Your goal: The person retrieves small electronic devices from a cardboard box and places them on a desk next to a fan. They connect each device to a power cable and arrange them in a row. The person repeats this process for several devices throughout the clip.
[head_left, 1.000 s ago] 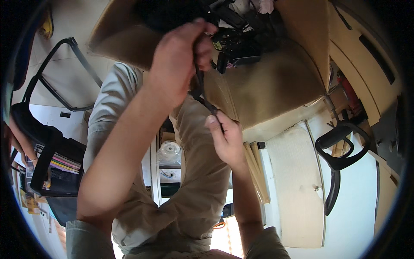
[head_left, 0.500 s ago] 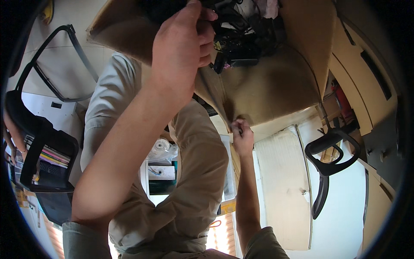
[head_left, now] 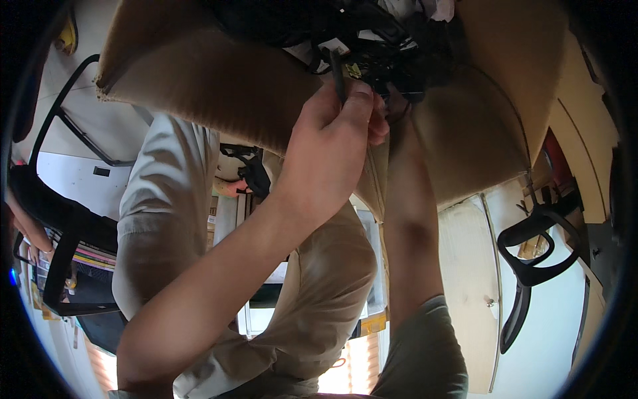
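Grips a slim dark rod (head_left: 337, 74) in the left hand (head_left: 342, 136), above the middle of the frame, with fingers closed round its lower end and its free end pointing to the top. Reaches with the right hand (head_left: 400, 106) into the open cardboard box (head_left: 472, 133), just beside the left and partly hidden by it; cannot tell whether closed on anything. Faces a heap of black parts and cables (head_left: 392, 33) at upper centre, just beyond both hands. Meets the box's near edge sloping from upper left down behind the left hand, then a low corner near mid-frame, close by the right forearm. Has the widest room right of that forearm, over plain brown cardboard; has less below the near edge, with trousered knees (head_left: 166, 166) close under it. Sits well apart from the black armrest (head_left: 545, 247) at right.
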### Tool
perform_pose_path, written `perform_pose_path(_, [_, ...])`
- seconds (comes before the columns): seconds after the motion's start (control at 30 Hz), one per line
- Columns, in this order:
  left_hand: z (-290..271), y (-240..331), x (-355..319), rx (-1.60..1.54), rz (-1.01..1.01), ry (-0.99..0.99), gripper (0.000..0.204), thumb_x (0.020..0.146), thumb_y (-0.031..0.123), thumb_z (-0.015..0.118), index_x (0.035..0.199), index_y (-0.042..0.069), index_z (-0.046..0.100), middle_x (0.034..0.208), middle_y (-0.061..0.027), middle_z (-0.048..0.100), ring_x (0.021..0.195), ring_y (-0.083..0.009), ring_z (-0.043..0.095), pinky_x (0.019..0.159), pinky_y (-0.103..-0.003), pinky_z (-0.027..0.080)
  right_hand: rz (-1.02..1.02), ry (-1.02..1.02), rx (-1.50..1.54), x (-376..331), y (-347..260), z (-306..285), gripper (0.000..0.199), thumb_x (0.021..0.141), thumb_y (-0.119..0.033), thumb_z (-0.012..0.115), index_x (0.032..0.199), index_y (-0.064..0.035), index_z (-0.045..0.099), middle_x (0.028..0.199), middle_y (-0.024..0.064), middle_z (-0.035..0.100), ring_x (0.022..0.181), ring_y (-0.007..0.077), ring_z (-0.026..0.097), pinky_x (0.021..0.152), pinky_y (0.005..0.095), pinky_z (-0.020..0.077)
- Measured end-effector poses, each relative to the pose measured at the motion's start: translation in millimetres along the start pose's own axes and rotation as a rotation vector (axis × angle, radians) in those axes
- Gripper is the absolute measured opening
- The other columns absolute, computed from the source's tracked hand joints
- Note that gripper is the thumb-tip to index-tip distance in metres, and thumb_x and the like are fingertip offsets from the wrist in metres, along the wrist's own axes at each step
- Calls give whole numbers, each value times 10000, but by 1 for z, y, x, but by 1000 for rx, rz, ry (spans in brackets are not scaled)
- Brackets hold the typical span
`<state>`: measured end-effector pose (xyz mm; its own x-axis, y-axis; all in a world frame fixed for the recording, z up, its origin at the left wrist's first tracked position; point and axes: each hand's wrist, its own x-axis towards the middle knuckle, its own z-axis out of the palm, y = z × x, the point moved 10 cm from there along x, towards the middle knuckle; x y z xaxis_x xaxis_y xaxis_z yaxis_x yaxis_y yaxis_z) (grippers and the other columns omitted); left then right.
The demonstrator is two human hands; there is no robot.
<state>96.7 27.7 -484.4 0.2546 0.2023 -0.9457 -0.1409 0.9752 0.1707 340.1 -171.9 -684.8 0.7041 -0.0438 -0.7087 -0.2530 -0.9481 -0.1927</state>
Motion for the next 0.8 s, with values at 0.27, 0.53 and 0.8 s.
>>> perform_pose_path(0.27, [-6,-9,19,306,77,35,280,1019,271,542,1114,18,615,875,-103,670,844,-218,640,799,-338,505,102,-185,284,-63,20,-8,392,957,-290,672,1183,29,642,1024,70,678,878,172,618,797,336,505])
perform_pose_path(0.53, [4,-19,34,525,202,-10,646,742,484,846,1143,3,689,1056,-152,744,1010,-264,711,919,-346,536,-484,-476,169,-235,-108,-61,461,838,-194,785,1212,6,605,982,29,655,837,139,658,730,305,541])
perform_pose_path(0.8, [7,0,12,223,101,-89,553,828,536,762,1128,74,717,962,-23,693,922,-138,655,834,-293,492,-1149,-42,-471,-298,-185,-73,717,623,-273,909,1244,-28,648,929,87,662,742,212,623,640,291,491])
